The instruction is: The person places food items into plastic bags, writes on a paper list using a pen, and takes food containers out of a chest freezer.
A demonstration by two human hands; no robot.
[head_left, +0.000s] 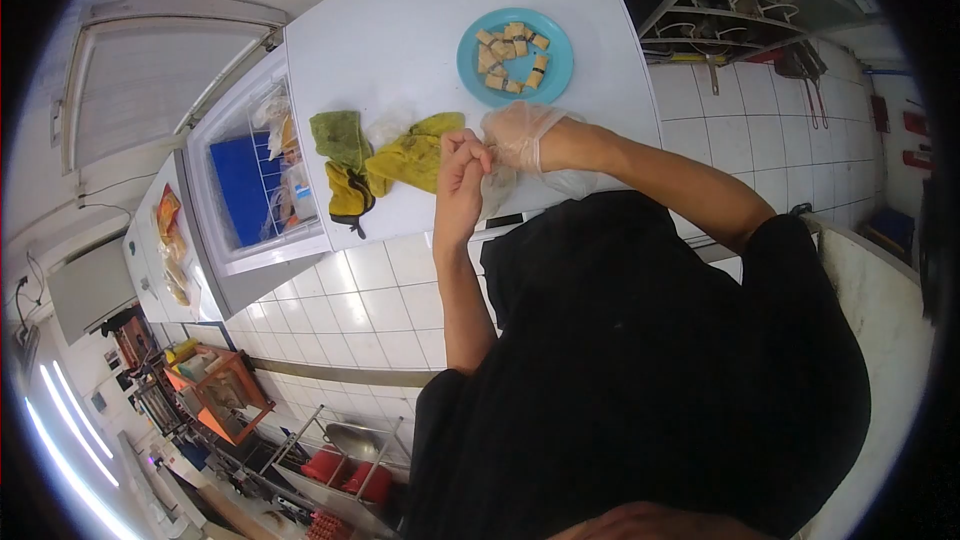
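My black top (640, 390) fills the lower rt. L hand (462, 175) bare, raised just over the near edge of the worktop, fingers bent in, tips right next to the R hand; can't tell if they pinch anything. R hand (518, 140) is inside a clear plastic glove (542, 123), film loose and wrinkled, reaching the wrist; finger state under it: can't tell. So glove pos. = on R hand, beside L fingertips. More thin plastic (572, 183) bunched by R forearm, shape unclear. On white worktop (400, 40), to L of hands: yellow cloth (405, 162), crumpled; yellow bundle w/ dark edge (347, 198) near the table edge; green cloth (338, 135), folded, just behind bundle. Beyond R hand, approx. straight ahead: blue plate (562, 72) w/ cut pastry pcs (515, 40), some w/ dark bands, well inside rim. Further L: open white chest (275, 255) w/ blue panel (238, 190) inside. Far rt: dark rack (700, 15) w/ pans. Far L, low: metal shelf w/ red containers (370, 485).
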